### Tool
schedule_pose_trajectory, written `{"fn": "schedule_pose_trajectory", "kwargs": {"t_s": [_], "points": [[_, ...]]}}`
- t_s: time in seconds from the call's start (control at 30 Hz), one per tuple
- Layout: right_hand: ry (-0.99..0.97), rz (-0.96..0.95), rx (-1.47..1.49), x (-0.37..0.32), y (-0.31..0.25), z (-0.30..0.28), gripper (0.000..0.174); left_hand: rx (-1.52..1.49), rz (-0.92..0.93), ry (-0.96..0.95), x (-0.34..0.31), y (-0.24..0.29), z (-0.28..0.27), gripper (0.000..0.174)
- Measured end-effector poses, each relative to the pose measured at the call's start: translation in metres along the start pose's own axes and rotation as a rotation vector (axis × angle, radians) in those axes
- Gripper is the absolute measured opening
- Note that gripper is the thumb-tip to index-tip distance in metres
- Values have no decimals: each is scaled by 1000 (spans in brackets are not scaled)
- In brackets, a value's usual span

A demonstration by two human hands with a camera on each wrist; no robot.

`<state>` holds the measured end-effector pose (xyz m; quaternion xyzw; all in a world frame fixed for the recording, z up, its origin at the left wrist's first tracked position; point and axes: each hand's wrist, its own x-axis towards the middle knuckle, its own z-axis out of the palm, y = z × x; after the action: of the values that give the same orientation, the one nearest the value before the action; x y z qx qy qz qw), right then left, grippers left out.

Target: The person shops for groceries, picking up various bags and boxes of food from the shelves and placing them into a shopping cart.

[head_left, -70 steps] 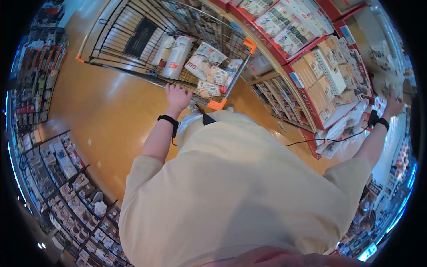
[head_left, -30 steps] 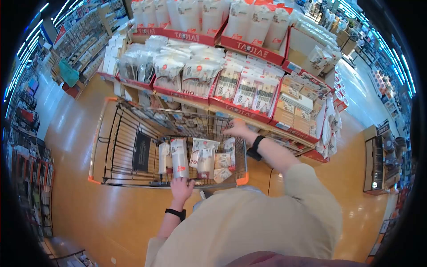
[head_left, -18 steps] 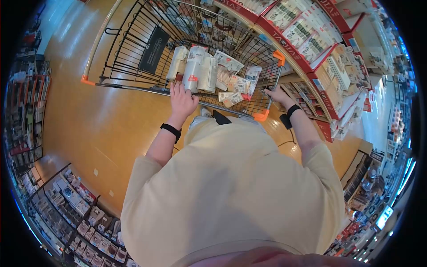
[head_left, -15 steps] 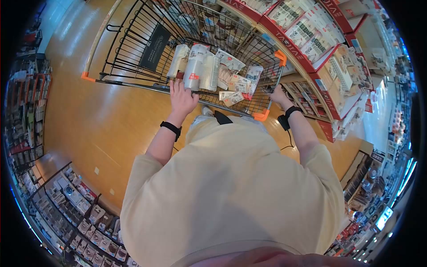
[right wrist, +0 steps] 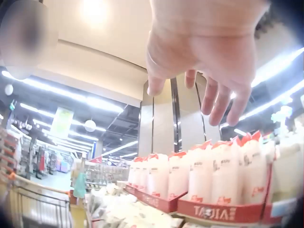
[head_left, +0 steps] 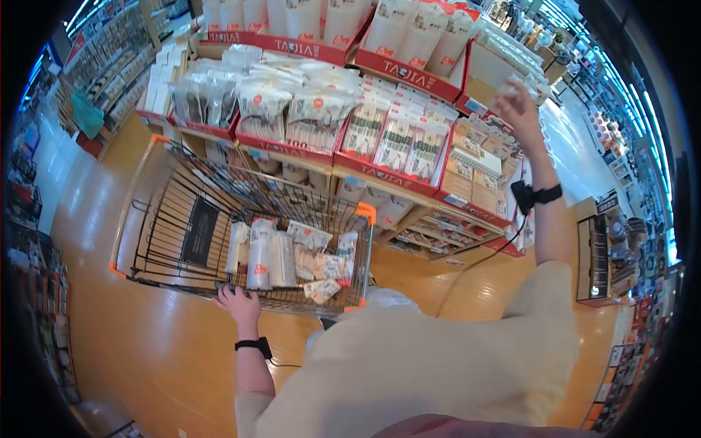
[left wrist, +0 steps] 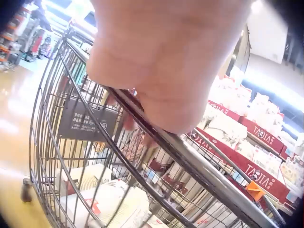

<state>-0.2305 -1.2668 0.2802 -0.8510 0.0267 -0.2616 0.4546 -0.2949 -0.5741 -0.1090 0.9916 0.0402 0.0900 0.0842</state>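
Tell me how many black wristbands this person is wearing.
2. The left wristband is behind the left hand on the cart handle; the right wristband is raised beside the shelves.

The cart (head_left: pixel 157 219) stands before the shelf (head_left: pixel 380 175), with packets (head_left: pixel 259 255) lying in its near end. The left hand (head_left: pixel 237 303) holds the cart's near edge. The right hand (head_left: pixel 518 109) is up at the shelf's right end.

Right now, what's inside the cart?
Tall white wrapped packs and small flat packets, bunched near the handle that the left hand grips. Anything under them is covered.
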Motion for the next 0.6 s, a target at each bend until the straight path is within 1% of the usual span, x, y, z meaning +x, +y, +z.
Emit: {"fn": "schedule_pose_trajectory", "kwargs": {"t_s": [0.07,0.1,0.13,0.2,0.23,0.3,0.33,0.37,0.43,0.47,0.5,0.53,0.57,0.6], "points": [[106,-74,-170,40,-12,-12,73,-5,-54,26,-6,10,12,38],[159,-111,-253,63,-11,-15,78,-2,-77,-6,-14,18,19,43],[198,-101,-276,88,-4,-14,82,1,-103,-40,-24,34,28,49],[268,-70,-318,142,20,-7,92,-61,-170,-264,-46,72,19,53],[271,-259,-361,173,38,-4,98,-92,-177,-280,-60,89,18,55],[313,-342,-564,232,60,7,100,-103,-189,-349,-78,122,19,60],[326,-375,-660,256,70,18,102,-75,-197,-407,-86,135,16,64],[310,-364,-638,278,79,31,104,-43,-210,-469,-94,144,11,68],[288,-356,-588,320,81,52,109,-110,-247,-476,-97,159,0,66],[303,-345,-733,338,77,55,110,-148,-271,-473,-96,168,-2,65],[311,-335,-875,353,68,61,112,-151,-250,-453,-89,167,9,66],[272,-350,-980,375,71,102,115,-141,-291,-440,-95,160,23,67],[256,-343,-1063,414,99,120,114,-132,-305,-433,-107,152,28,67],[244,-352,-1125,407,106,140,113,-125,-333,-436,-117,154,20,67]]}}
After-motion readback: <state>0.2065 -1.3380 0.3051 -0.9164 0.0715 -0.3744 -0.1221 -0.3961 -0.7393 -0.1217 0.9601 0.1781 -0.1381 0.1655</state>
